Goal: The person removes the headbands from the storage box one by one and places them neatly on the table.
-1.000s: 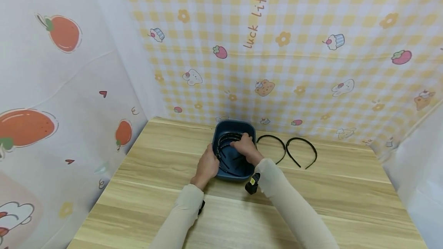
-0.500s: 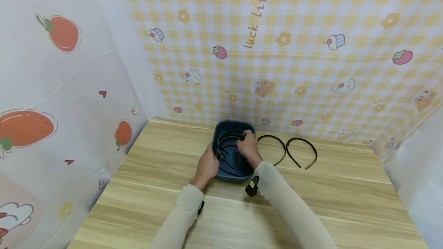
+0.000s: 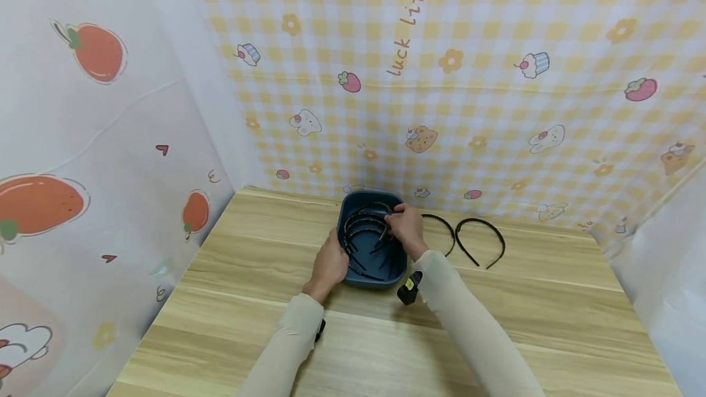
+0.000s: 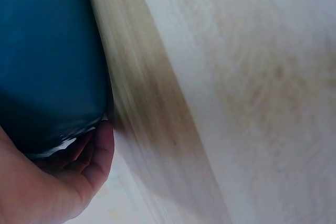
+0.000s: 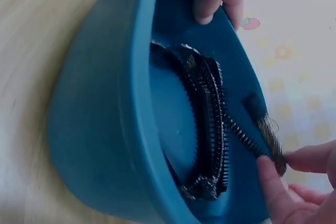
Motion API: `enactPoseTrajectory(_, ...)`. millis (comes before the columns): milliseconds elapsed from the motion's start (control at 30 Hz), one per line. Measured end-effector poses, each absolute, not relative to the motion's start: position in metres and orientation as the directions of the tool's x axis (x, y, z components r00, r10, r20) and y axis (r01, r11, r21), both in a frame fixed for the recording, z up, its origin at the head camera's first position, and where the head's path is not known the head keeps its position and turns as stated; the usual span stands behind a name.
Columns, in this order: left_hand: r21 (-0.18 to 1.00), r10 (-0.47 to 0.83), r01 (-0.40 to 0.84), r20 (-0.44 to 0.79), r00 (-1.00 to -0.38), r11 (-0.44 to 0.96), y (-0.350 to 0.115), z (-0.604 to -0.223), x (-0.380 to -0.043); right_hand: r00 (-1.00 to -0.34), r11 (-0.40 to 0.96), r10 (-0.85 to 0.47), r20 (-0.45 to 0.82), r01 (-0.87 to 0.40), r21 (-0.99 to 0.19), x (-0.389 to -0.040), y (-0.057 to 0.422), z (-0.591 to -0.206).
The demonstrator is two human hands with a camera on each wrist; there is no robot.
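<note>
A deep blue plastic bin stands on the table with several dark toothed headbands nested inside, some with a glittery finish. My left hand grips the bin's left wall, its thumb over the rim on the inside and fingers outside, as the right wrist view shows. At the bin's right side, my right hand pinches a dark headband with gold glitter between thumb and forefinger. That headband's arch leans toward the back of the bin, apart from the nested ones.
Two black headbands lie on the wooden table right of the bin: the nearer headband is partly behind my right hand, the farther headband fully visible. A yellow checked cloth hangs close behind the bin.
My right hand has shifted right and slightly back, drawing the pinched headband away from the nested ones. The left hand and the bin have stayed in place.
</note>
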State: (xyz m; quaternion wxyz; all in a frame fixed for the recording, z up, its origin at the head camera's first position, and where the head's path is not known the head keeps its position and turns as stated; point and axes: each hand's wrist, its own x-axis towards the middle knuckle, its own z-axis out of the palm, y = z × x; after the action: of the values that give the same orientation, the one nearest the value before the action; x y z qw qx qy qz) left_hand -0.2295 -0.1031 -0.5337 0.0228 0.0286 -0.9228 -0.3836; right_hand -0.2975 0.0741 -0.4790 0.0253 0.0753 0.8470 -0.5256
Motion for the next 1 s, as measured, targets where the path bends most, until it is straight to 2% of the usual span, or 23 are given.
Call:
enactPoseTrajectory(333, 0.709, -0.067, -0.044, 0.004, -0.998, 0.703, -0.103, -0.533, -0.229, -0.975, 0.462, -0.003, -0.222, 0.195, -0.865, -0.301, 0.085, -0.475)
enactPoseTrajectory(567, 0.713, -0.066, -0.046, 0.001, -0.998, 0.699, -0.105, -0.533, -0.23, -0.984, 0.463, 0.009, -0.177, 0.161, -0.872, -0.301, 0.09, -0.474)
enactPoseTrajectory(733, 0.716, -0.067, -0.046, 0.001, -0.998, 0.696, -0.104, -0.534, -0.23, -0.99, 0.404, 0.024, -0.14, 0.138, -0.904, -0.301, 0.093, -0.473)
enactPoseTrajectory(1000, 0.72, -0.07, -0.04, 0.013, -0.997, 0.692, -0.103, -0.534, -0.229, -0.982, 0.25, 0.008, -0.188, 0.184, -0.951, -0.296, 0.106, -0.469)
